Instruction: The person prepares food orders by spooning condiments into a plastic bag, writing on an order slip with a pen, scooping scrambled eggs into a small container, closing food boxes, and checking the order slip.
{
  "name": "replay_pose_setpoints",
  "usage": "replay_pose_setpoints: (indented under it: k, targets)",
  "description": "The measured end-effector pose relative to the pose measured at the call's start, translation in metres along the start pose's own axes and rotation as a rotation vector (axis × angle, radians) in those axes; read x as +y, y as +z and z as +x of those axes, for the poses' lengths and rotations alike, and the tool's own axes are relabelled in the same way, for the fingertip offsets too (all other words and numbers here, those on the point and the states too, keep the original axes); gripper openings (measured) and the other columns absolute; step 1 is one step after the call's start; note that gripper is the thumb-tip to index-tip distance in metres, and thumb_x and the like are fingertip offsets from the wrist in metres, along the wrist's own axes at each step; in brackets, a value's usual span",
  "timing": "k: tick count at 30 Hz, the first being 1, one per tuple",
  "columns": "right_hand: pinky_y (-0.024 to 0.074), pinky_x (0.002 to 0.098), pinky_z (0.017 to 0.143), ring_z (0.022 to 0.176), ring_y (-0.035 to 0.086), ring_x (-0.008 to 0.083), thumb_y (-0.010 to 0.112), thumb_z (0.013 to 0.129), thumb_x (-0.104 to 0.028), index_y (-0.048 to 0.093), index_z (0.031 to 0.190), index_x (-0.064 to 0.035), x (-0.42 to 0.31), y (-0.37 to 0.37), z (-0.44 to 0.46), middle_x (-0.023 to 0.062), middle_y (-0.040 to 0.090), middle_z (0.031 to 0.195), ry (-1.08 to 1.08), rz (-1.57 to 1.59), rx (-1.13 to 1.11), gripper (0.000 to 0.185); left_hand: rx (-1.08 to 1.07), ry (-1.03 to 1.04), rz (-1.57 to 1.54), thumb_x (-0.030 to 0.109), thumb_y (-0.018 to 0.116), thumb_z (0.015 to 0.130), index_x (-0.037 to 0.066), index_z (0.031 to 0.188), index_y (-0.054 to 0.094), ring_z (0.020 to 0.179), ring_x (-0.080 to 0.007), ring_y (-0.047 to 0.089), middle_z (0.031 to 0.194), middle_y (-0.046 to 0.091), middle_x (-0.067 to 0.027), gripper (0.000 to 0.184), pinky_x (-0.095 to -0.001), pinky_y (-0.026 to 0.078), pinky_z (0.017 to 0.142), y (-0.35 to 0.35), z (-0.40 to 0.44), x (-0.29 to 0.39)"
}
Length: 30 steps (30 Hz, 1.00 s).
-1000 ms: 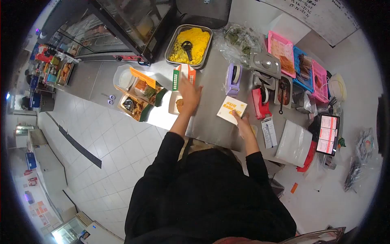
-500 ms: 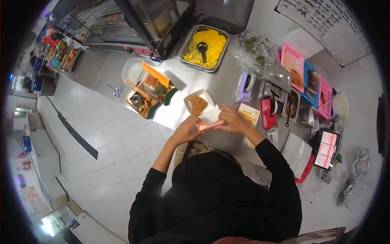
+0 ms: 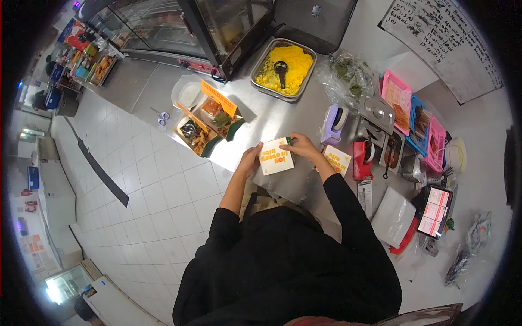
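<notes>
Hands (image 3: 272, 154) flank closed box (image 3: 277, 156), 1 per side, fingers bent, pinching its top edges.

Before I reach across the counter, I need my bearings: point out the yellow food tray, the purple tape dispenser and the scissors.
Yellow food tray (image 3: 298, 61): head view, on the yellow food.
Purple tape dispenser (image 3: 329, 126): head view, on its purple body.
Scissors (image 3: 161, 121): head view, on a purple handle.

The closed white box (image 3: 277, 156) with orange-yellow lettering lies flat on the steel counter (image 3: 217, 154), lid up.
</notes>
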State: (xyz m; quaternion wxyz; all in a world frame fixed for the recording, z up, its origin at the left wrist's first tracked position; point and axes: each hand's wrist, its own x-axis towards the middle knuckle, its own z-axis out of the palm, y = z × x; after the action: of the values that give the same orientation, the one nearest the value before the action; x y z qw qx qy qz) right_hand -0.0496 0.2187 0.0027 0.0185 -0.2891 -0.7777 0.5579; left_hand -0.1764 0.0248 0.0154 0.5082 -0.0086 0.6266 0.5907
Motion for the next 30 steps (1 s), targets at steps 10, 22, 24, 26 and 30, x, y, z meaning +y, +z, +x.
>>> replay_pose_setpoints:
  k: [10,22,24,26,30]
  targets:
    - [0.0514,0.0295,0.073,0.086,0.062,0.0178,0.080,0.071,-0.028,0.060,0.105,-0.0011,0.019,0.008,-0.004,0.0080,0.062,0.093,0.176,0.283,0.016,0.048,0.372,0.433,0.473,0.045,0.042,0.096,0.007,0.108,0.061,0.088,-0.0243,0.056,0.093,0.064,-0.0127,0.045,-0.0367,0.040,0.086,0.026,0.031,-0.048]
    - [0.0416,0.0448,0.093,0.113,0.046,0.0384,0.075,0.072,-0.038,0.042,0.131,-0.0068,0.030,-0.058,-0.132,0.0210,0.044,0.126,0.447,-0.591,0.650,0.075,0.068,0.269,0.410,0.037,0.078,0.073,-0.003,0.124,0.044,0.093,-0.0275,0.060,0.105,0.056,-0.0247,0.073,-0.0350,0.052,0.079,0.045,-0.012,-0.040]
    - [0.0413,0.0449,0.093,0.112,0.046,0.0395,0.075,0.072,-0.041,0.037,0.134,-0.0070,0.036,-0.050,-0.130,0.0224,0.044,0.126,0.362,-0.472,0.510,0.080,0.013,0.232,0.188,0.029,0.077,0.075,-0.002,0.127,0.034,0.096,-0.0262,0.060,0.108,0.056,-0.0239,0.075,-0.0337,0.052,0.081,0.050,-0.028,-0.026]
    - [0.0416,0.0448,0.093,0.115,0.046,0.0389,0.072,0.075,-0.040,0.036,0.136,-0.0068,0.046,-0.034,-0.120,0.0219,0.044,0.128,0.240,-0.414,0.680,0.077,0.031,0.203,0.013,0.025,0.073,0.080,-0.002,0.131,0.021,0.099,-0.0252,0.059,0.111,0.056,-0.0200,0.078,-0.0344,0.052,0.083,0.040,-0.033,-0.028]
    - [0.0441,0.0397,0.090,0.105,0.053,0.0315,0.070,0.079,-0.036,0.054,0.120,-0.0039,0.039,-0.067,-0.078,0.0181,0.049,0.125,0.130,-0.179,0.912,0.054,-0.059,0.161,-0.116,0.039,0.065,0.085,-0.004,0.123,0.047,0.096,-0.0197,0.061,0.111,0.059,-0.0139,0.061,-0.0311,0.051,0.082,0.009,-0.044,-0.019]
